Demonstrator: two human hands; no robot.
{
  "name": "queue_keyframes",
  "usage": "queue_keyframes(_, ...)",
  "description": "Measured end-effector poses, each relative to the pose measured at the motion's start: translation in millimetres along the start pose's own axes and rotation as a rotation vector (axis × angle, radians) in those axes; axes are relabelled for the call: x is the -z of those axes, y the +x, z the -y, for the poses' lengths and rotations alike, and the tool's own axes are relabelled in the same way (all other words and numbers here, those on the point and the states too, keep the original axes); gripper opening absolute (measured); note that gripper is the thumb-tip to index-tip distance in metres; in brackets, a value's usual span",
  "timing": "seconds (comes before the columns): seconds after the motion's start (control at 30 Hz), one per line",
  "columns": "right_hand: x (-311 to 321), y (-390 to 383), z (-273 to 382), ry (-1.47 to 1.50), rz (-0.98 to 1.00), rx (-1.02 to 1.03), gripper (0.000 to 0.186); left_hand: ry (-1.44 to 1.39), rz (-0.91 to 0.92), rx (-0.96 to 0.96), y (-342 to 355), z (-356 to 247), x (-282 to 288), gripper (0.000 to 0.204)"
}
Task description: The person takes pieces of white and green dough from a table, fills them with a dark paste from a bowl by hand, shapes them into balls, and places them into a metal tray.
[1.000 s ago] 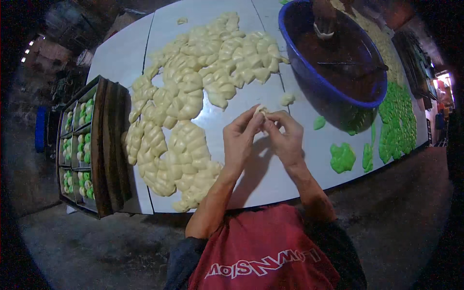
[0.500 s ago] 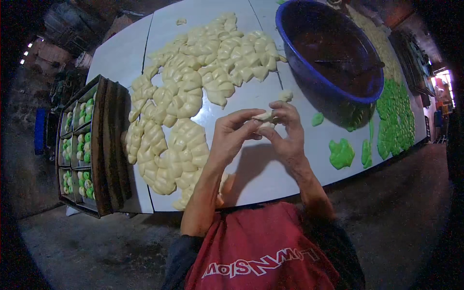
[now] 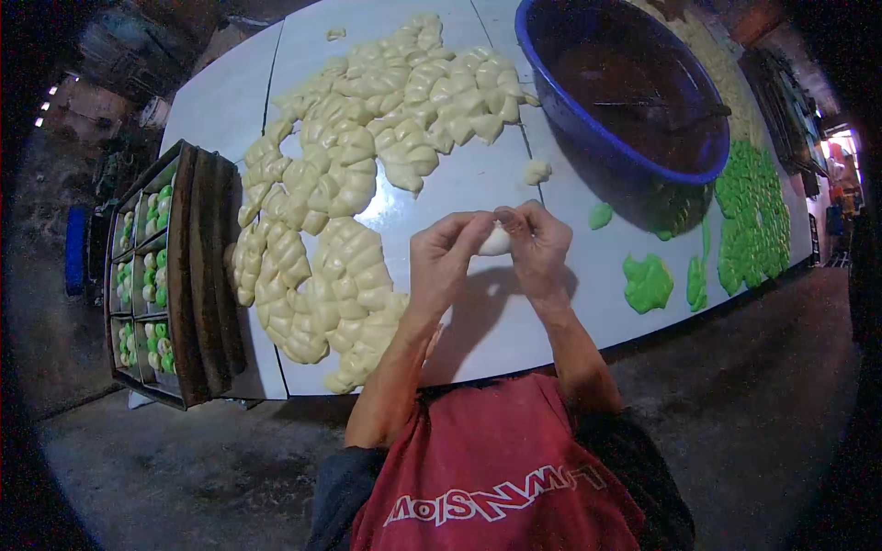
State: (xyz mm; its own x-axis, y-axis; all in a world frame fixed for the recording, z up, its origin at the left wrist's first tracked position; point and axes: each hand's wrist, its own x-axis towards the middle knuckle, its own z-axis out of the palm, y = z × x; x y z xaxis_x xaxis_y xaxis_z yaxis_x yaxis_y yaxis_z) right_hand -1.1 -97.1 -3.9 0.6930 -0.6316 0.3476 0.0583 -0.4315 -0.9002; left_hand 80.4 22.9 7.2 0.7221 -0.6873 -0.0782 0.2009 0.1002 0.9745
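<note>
Between my two hands, above the white table, is a small rounded piece of pale dough. My left hand pinches it with thumb and fingers from one side. From the other side my right hand grips it, thumb on top. The dough's underside bulges smooth and white below the thumbs. To the left of my hands spread many flattened pale dough pieces, overlapping in a wide sheet. A small lump of pale dough lies beyond my right hand, near the tub.
A large blue tub with dark brown filling stands at the far right, a utensil in it. Flattened green dough pieces cover the right side. At the left, stacked dark trays hold green and white dough balls.
My hands have drawn the dough from an open, uneven shape into a rounder ball. Both thumbs now meet closer together on top, and the hands sit slightly lower.
</note>
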Motion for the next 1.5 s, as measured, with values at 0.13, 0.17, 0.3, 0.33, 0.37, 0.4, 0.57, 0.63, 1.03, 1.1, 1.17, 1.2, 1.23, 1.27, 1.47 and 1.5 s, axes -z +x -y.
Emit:
queue_keyframes(0.13,3.0,-1.6,1.1,-0.085,0.081,-0.120,0.024,-0.106,-0.046,0.174,-9.2,2.3,-1.7,0.022)
queue_keyframes(0.17,4.6,-2.9,1.8,-0.088,0.085,-0.123,0.024,0.014,0.021,0.168,-8.8,1.1,0.3,0.022)
queue_keyframes(0.3,13.0,-15.0,10.0,0.049,0.164,-0.137,0.034,0.062,0.001,0.216,-10.3,3.2,7.0,0.025)
queue_keyframes(0.33,15.2,-17.5,13.1,0.052,0.176,-0.142,0.034,0.064,-0.037,0.248,-9.7,4.4,10.5,0.026)
queue_keyframes(0.37,17.5,-22.0,16.5,-0.107,0.275,0.059,0.033,0.062,-0.048,0.259,-11.4,5.4,12.9,0.026)
queue_keyframes(0.4,17.8,-25.6,17.5,-0.261,0.373,0.263,0.032,0.055,-0.056,0.259,-12.4,5.8,15.5,0.032)
queue_keyframes(0.57,14.0,-27.0,8.7,-0.315,0.341,-0.135,0.030,0.205,-0.221,0.162,-25.0,0.3,35.9,0.048)
queue_keyframes(0.63,12.4,-30.4,-13.8,-0.668,0.283,0.136,0.028,0.269,-0.303,0.089,-34.5,-4.4,60.4,0.047)
queue_keyframes(1.03,-47.6,-79.0,24.7,-0.455,0.738,0.184,0.037,0.933,-0.467,-0.118,-129.7,-5.6,129.4,0.026)
queue_keyframes(1.1,-45.5,-90.8,32.8,-0.486,0.786,0.195,0.044,0.932,-0.451,-0.107,-137.0,0.0,127.8,0.026)
queue_keyframes(1.17,-49.5,-103.7,37.8,-0.615,0.720,0.212,0.057,0.939,-0.399,-0.061,-140.4,-5.0,121.1,0.025)
queue_keyframes(1.2,-53.6,-108.0,37.8,-0.621,0.719,0.207,0.057,0.934,-0.394,-0.061,-140.4,-2.4,120.0,0.025)
queue_keyframes(1.23,-58.4,-112.6,36.8,-0.587,0.725,0.232,0.059,0.941,-0.381,-0.110,-139.9,2.3,119.6,0.024)
queue_keyframes(1.27,-61.6,-116.6,34.8,-0.550,0.730,0.259,0.062,0.950,-0.370,-0.160,-139.5,7.4,119.1,0.024)
queue_keyframes(1.47,-39.2,-117.2,15.1,-0.416,0.699,0.297,0.026,0.984,-0.272,-0.246,-136.8,14.4,116.1,0.025)
queue_keyframes(1.5,-30.2,-118.6,15.5,-0.368,0.643,0.178,0.025,1.008,-0.243,-0.258,-136.2,11.0,114.8,0.026)
